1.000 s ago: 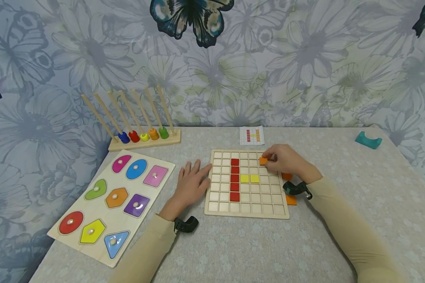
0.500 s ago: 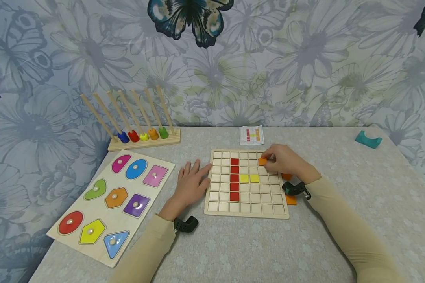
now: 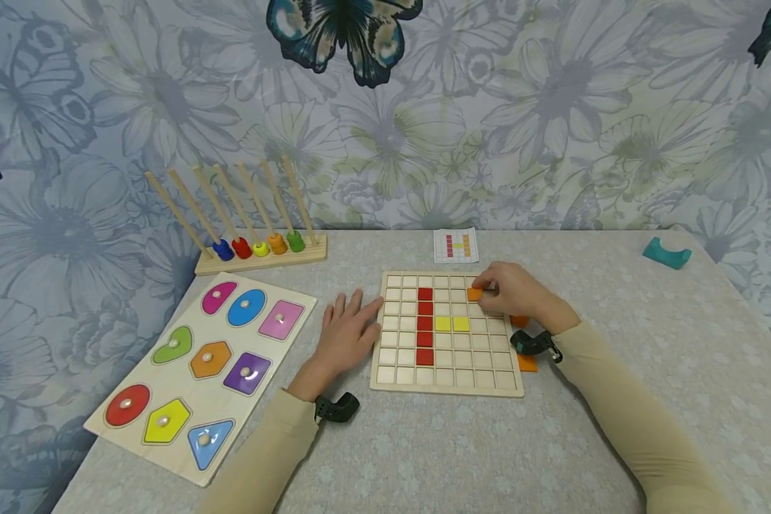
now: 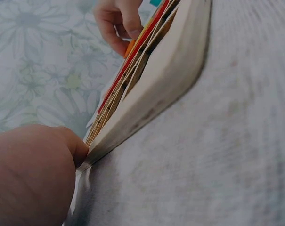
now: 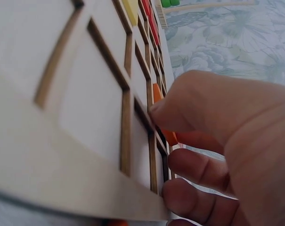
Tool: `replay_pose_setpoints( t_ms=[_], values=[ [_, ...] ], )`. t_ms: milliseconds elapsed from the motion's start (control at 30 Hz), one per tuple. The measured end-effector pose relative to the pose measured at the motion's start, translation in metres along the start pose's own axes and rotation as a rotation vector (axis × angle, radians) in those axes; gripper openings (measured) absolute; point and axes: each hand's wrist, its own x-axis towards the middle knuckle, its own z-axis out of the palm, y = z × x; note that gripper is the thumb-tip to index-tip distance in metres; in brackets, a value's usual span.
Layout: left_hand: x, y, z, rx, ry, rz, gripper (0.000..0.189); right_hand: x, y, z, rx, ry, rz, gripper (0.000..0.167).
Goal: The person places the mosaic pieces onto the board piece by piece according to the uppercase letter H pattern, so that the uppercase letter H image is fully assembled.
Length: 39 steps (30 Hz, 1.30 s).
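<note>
A wooden grid board (image 3: 446,391) lies on the table, with a column of red square tiles (image 3: 425,323) and two yellow tiles (image 3: 460,324) set in its cells. Near the board's far right corner, my right hand (image 3: 510,289) pinches an orange square tile (image 3: 474,293) between thumb and fingers. In the right wrist view that orange tile (image 5: 168,136) sits tilted at the cells, partly covered by the thumb. My left hand (image 3: 350,332) lies with fingers spread, its fingertips right at the board's left edge. More orange tiles (image 3: 527,363) show past the board's right side, partly hidden.
Behind the board lies a small pattern card (image 3: 455,245). A peg stacker (image 3: 263,261) with coloured beads stands at back left, and a shape puzzle board (image 3: 273,371) lies left of my left arm. A teal curved piece (image 3: 667,254) is at the far right.
The orange tile in my right hand has shifted very slightly left over the same cell area. My left hand keeps its place.
</note>
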Motion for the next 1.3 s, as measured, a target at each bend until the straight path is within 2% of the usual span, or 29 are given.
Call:
replay_pose_setpoints(
  t_ms=[233, 800, 1033, 1300],
  values=[
    [0.000, 0.000, 0.001, 0.000, 0.015, 0.004, 0.052, 0.000, -0.001, 0.002, -0.013, 0.006, 0.008, 0.030],
    [0.000, -0.002, 0.002, -0.006, 0.003, -0.003, 0.052, -0.003, -0.002, -0.001, -0.001, -0.014, 0.024, 0.032],
    [-0.001, -0.001, 0.003, -0.013, 0.005, 0.000, 0.051, -0.018, 0.002, -0.016, -0.014, -0.022, 0.054, 0.032],
    [-0.002, -0.001, 0.003, -0.009, 0.018, 0.009, 0.052, -0.039, 0.021, -0.025, -0.066, -0.031, 0.112, 0.033]
  ],
)
